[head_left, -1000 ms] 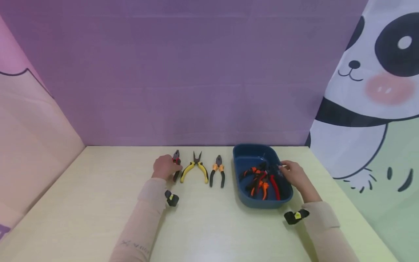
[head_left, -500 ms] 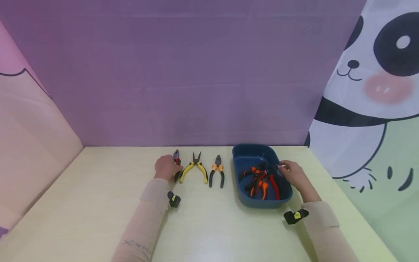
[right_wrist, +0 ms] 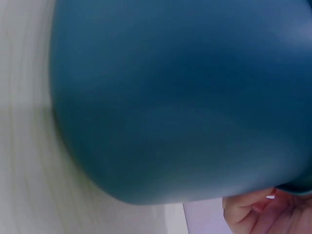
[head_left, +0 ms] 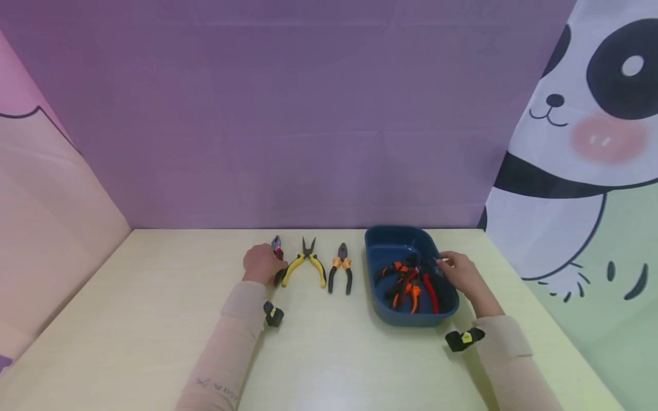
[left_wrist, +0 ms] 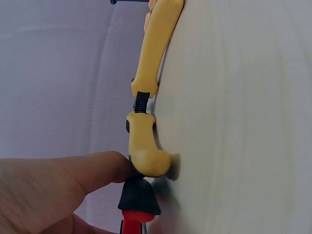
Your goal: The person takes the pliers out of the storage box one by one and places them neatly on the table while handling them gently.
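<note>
On the table's left half my left hand (head_left: 261,264) grips pliers with red and black handles (head_left: 277,249); their jaws point to the back. In the left wrist view, the thumb lies against the black handle end of these pliers (left_wrist: 138,195). Just right of them lie yellow-handled long-nose pliers (head_left: 320,269), handles spread. Farther right are pliers with orange and black handles (head_left: 333,279). My right hand (head_left: 460,275) holds the right rim of a dark blue bin (head_left: 411,321); the bin's wall (right_wrist: 170,107) fills most of the right wrist view.
Inside the bin lies a pile of pliers with orange, red and black handles (head_left: 432,294). A purple backdrop (head_left: 308,114) stands along the table's back edge. A panda-printed sheet (head_left: 550,240) hangs on the right. Bare pale tabletop (head_left: 329,365) lies in front.
My left hand has shifted very slightly to the right, and the red and black pliers have tilted a little. My right hand and the bin have stayed in place.
</note>
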A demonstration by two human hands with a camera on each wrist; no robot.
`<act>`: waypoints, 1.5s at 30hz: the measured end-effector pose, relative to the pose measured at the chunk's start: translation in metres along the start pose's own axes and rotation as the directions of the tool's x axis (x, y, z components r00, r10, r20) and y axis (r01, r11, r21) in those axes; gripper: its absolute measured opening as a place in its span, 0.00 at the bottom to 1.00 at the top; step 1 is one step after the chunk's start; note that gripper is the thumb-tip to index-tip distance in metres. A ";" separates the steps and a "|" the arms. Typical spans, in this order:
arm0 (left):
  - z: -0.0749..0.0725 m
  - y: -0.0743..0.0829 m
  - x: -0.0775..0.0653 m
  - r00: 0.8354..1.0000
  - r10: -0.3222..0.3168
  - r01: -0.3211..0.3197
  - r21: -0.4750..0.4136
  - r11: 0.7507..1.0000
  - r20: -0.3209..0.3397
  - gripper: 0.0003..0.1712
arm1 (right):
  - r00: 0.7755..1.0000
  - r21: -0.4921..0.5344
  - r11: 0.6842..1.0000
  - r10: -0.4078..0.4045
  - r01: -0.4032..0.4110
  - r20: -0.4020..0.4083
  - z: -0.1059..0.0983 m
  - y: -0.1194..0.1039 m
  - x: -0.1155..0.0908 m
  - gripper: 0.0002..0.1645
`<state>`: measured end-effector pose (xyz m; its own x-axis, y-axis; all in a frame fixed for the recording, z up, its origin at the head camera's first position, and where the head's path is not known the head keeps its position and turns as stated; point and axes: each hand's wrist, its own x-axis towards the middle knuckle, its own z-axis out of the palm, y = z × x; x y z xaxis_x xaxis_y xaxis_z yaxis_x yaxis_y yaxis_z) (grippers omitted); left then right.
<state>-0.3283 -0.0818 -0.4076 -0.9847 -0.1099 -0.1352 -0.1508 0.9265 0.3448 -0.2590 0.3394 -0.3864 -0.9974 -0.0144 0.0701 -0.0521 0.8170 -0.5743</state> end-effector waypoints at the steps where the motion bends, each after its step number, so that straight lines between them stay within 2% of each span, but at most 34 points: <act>1: 0.000 0.000 0.000 1.000 0.002 -0.002 0.000 1.000 0.001 0.21 | 1.000 0.000 1.000 0.001 -0.001 0.000 0.000 0.000 0.000 0.23; 8: 0.003 -0.005 -0.001 1.000 0.009 -0.009 -0.009 1.000 0.028 0.21 | 1.000 -0.001 1.000 0.000 0.000 0.007 0.001 0.001 0.000 0.23; 17: 0.003 -0.005 0.001 1.000 0.011 -0.011 -0.003 1.000 0.021 0.22 | 1.000 0.006 1.000 0.012 -0.012 0.010 0.000 0.000 0.000 0.23; 27: 0.004 -0.007 -0.004 1.000 0.019 -0.019 0.027 0.999 0.011 0.23 | 1.000 0.002 1.000 0.015 -0.015 0.009 0.001 -0.002 0.000 0.23; 40: -0.001 -0.009 -0.009 0.999 0.033 -0.033 0.013 0.999 0.027 0.21 | 1.000 0.002 1.000 0.006 -0.006 -0.008 0.003 0.001 -0.002 0.23; 45: -0.007 -0.010 -0.010 0.999 0.044 -0.044 -0.005 0.999 0.012 0.19 | 1.000 -0.008 1.000 -0.001 0.000 -0.014 0.001 -0.001 -0.002 0.23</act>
<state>-0.3173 -0.0923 -0.4030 -0.9892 -0.0651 -0.1311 -0.1082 0.9285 0.3553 -0.2566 0.3381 -0.3869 -0.9966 -0.0070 0.0816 -0.0522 0.8214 -0.5680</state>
